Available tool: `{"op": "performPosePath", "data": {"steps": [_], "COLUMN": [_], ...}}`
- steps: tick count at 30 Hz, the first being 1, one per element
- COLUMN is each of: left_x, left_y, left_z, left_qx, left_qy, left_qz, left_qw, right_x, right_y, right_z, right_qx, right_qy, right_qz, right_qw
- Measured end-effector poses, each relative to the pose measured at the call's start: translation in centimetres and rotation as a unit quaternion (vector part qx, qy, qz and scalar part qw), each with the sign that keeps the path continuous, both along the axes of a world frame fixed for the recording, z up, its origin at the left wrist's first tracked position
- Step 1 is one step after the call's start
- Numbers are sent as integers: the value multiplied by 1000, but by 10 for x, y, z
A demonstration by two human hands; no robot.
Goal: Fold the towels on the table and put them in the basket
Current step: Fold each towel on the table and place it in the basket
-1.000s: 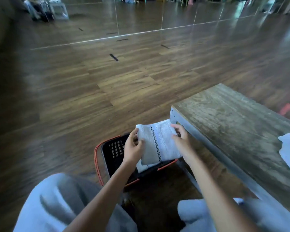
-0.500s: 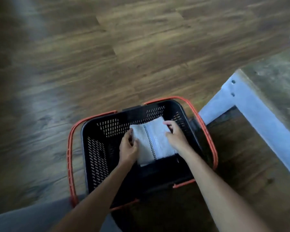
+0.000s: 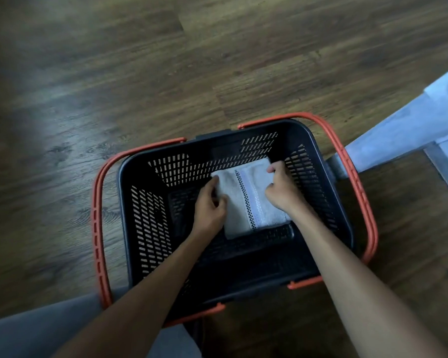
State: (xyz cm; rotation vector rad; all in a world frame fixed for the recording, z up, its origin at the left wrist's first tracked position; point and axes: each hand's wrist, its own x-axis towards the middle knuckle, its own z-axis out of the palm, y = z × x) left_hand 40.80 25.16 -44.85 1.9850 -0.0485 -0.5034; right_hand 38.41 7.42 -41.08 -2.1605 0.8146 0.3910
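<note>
Head camera looks steeply down, close above the basket (image 3: 150,228).

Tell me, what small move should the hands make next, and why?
Probably let go of the towel and lift both hands out. The folded towel lies flat, deep in the basket, seemingly on its floor, while the left hand and right hand grip its side edges.

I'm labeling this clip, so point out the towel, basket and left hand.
towel (image 3: 237,215), head view, white cloth beside stripe
basket (image 3: 150,223), head view, left slotted wall
left hand (image 3: 208,210), head view, back of hand
</note>
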Motion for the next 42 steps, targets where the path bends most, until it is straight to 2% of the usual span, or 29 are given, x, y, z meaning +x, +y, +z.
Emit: {"op": "performPosePath", "data": {"steps": [5, 6, 8, 10, 12, 15, 18, 22, 26, 28, 36, 42], "left_x": [3, 2, 0, -3, -4, -1, 6, 9, 0, -6, -42, -101], "left_y": [1, 2, 4, 5, 5, 4, 0, -4, -4, -5, -14, -41], "left_z": [0, 1, 4, 4, 3, -3, 4, 35, 92, 132, 323, 412], "left_qx": [33, 43, 92, 188, 279, 386, 429, 419, 384, 369, 284, 226], "left_qy": [24, 12, -69, -172, -211, -168, -154, -144, -176, -201, -384, -460], "left_qz": [-37, -44, -63, -118, -201, -303, -336, -316, -283, -287, -284, -352], "left_qw": [998, 998, 991, 960, 915, 855, 825, 839, 861, 861, 831, 783], "right_x": [-5, -5, -4, -4, -3, -5, -3, -9, -35, -51, -131, -225], "right_y": [10, 10, 12, 14, 14, 12, 15, 21, 23, 22, 12, 4], "right_z": [-4, -3, -1, 1, -3, -13, -13, 14, 81, 124, 304, 389], "right_qx": [-82, -96, -148, -245, -318, -344, -332, -308, -290, -303, -344, -355], "right_qy": [25, 31, 55, 65, 81, 162, 182, 134, 90, 51, -51, -70], "right_qz": [30, 37, 78, 176, 285, 358, 358, 313, 284, 265, 113, -7], "right_qw": [996, 994, 984, 951, 901, 853, 854, 888, 910, 914, 931, 932]}}
